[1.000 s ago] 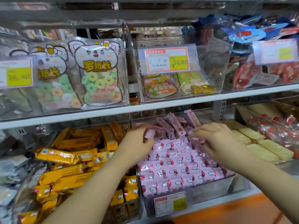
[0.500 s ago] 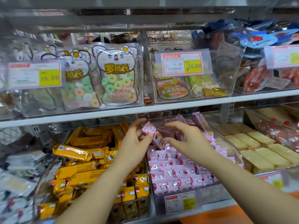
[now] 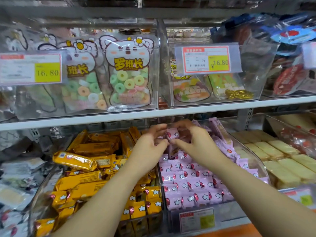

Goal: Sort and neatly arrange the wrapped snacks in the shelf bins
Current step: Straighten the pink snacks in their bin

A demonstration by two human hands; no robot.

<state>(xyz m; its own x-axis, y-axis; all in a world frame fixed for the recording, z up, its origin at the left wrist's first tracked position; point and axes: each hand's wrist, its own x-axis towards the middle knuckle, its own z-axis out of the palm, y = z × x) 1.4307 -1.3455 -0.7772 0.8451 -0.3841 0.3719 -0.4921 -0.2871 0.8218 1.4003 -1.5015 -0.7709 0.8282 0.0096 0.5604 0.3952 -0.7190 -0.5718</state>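
So, left hand (image 3: 148, 146) and right hand (image 3: 198, 142) both pinch a pink snack (image 3: 172, 135). Fingers curled, near the bin's (image 3: 227, 216) back edge.

The pink snacks (image 3: 188, 185) wear thin, glossy plastic film, crimped at the ends and catching the light. The yellow snacks (image 3: 80, 182) have a shinier, foil-like wrap. Their bins (image 3: 256, 161) are clear hard plastic with smooth walls (reflections streak across them). The shelf edge (image 3: 205, 109) looks like smooth white-painted metal, and the slotted upright (image 3: 248, 118) is grey metal. The price tag (image 3: 206, 59) is printed paper behind a clear plastic sleeve. The candy pouch (image 3: 128, 74) is glossy plastic, partly see-through. The fish-shaped packet (image 3: 238, 94) is embossed gold foil.
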